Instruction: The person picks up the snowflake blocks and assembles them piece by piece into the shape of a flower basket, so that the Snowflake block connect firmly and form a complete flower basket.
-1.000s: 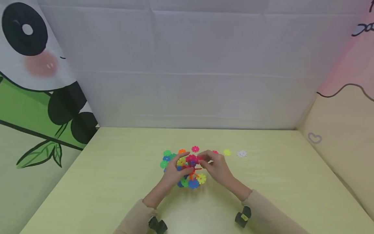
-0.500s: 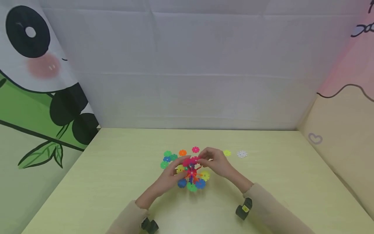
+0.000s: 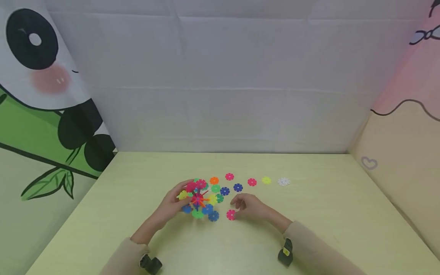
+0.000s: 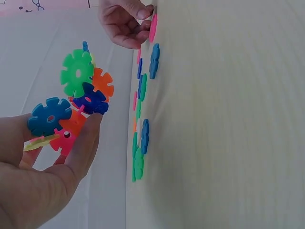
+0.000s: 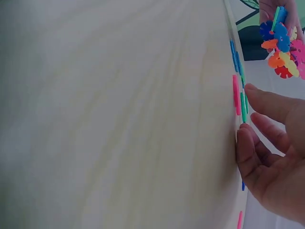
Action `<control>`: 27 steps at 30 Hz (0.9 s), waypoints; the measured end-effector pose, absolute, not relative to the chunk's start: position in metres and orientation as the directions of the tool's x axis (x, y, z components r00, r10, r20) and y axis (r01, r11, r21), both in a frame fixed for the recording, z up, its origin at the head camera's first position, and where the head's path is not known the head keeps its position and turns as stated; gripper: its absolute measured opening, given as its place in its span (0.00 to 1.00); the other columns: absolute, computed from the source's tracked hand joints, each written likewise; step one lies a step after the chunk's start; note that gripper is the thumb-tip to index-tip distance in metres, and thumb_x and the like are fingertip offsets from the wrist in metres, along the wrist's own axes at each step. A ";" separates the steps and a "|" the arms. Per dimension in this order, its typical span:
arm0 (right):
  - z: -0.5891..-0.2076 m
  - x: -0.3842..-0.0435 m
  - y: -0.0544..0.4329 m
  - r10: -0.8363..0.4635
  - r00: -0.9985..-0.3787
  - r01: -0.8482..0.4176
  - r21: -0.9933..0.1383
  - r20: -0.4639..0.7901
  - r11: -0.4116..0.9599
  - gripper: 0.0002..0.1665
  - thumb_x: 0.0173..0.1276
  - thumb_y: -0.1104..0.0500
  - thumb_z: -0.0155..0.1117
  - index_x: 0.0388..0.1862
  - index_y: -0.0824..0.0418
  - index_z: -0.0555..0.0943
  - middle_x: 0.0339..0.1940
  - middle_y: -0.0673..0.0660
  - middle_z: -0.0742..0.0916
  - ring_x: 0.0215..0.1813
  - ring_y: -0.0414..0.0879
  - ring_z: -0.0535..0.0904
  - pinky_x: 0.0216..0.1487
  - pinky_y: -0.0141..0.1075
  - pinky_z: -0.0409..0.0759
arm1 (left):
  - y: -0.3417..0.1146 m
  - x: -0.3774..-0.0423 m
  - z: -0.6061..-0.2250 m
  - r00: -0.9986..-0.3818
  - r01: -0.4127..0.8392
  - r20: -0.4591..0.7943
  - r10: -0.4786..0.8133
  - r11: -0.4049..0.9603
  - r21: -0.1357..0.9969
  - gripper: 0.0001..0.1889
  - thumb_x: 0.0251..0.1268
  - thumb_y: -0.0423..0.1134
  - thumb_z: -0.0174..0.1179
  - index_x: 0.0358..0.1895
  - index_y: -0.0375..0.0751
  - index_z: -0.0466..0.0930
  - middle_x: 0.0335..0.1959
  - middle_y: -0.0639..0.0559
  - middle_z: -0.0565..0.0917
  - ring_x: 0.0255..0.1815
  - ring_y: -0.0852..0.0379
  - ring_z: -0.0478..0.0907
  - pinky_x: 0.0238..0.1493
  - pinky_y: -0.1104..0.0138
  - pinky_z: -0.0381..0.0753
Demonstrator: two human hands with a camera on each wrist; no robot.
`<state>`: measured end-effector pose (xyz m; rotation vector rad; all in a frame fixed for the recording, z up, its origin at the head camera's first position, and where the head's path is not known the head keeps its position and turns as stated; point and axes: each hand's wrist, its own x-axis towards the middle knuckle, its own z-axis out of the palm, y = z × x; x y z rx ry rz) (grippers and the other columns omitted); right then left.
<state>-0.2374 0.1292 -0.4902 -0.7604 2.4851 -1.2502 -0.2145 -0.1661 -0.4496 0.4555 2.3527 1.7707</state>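
Observation:
My left hand [image 3: 172,199] grips a cluster of interlocked snowflake discs [image 3: 197,199] in pink, red, yellow, orange, blue and green, raised above the table. In the left wrist view, the thumb and fingers of the left hand [image 4: 52,176] hold the cluster's lower discs. My right hand [image 3: 252,207] is low over the table with loosely bent fingers, its thumb beside a pink disc [image 3: 231,214]. From the right wrist view, a gap shows between thumb and fingers, and the pink disc [image 5: 236,94] stands just past the thumb tip; contact is unclear.
Loose discs lie on the table [image 3: 326,214]: a blue one [image 3: 213,216] near the cluster, dark blue ones [image 3: 238,187], and a back row with orange [image 3: 214,180], pink [image 3: 252,182], yellow [image 3: 266,180] and white [image 3: 283,181]. A white sheet [image 3: 223,84] stands behind.
My left hand has carried the cluster leftward. My right hand has left the cluster and come down to the pink disc on the table. Loose discs once hidden behind the hands now show.

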 end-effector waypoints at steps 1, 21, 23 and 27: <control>-0.491 -0.236 0.128 -0.564 -0.826 -0.349 -0.792 0.006 0.502 0.18 0.56 0.63 0.73 0.45 0.62 0.81 0.33 0.49 0.79 0.34 0.44 0.74 0.35 0.33 0.77 | -0.168 -0.214 -0.450 -0.941 0.146 0.056 0.333 0.251 0.957 0.28 0.69 0.28 0.53 0.71 0.40 0.60 0.65 0.34 0.65 0.45 0.44 0.79 0.40 0.62 0.82; -0.451 -0.231 0.138 -0.478 -0.870 -0.373 -0.792 0.119 0.483 0.08 0.61 0.73 0.64 0.39 0.67 0.77 0.31 0.53 0.80 0.33 0.49 0.79 0.35 0.37 0.81 | -0.135 -0.205 -0.443 -0.926 0.062 0.009 0.379 0.128 0.990 0.28 0.70 0.33 0.55 0.71 0.37 0.59 0.63 0.33 0.65 0.47 0.38 0.79 0.43 0.58 0.82; -0.442 -0.230 0.139 -0.432 -0.887 -0.347 -0.856 0.166 0.384 0.09 0.62 0.72 0.64 0.41 0.70 0.76 0.32 0.56 0.82 0.32 0.55 0.81 0.33 0.40 0.83 | -0.130 -0.204 -0.443 -0.922 0.063 0.013 0.387 0.118 0.991 0.28 0.70 0.33 0.55 0.71 0.37 0.59 0.64 0.34 0.64 0.47 0.39 0.79 0.43 0.58 0.82; -0.427 -0.223 0.132 -0.368 -0.907 -0.322 -0.900 0.204 0.293 0.10 0.64 0.70 0.63 0.43 0.71 0.76 0.35 0.58 0.83 0.34 0.56 0.83 0.34 0.43 0.84 | -0.119 -0.202 -0.442 -0.921 0.077 0.027 0.389 0.113 0.991 0.27 0.70 0.32 0.55 0.70 0.38 0.61 0.63 0.34 0.65 0.46 0.41 0.80 0.43 0.57 0.82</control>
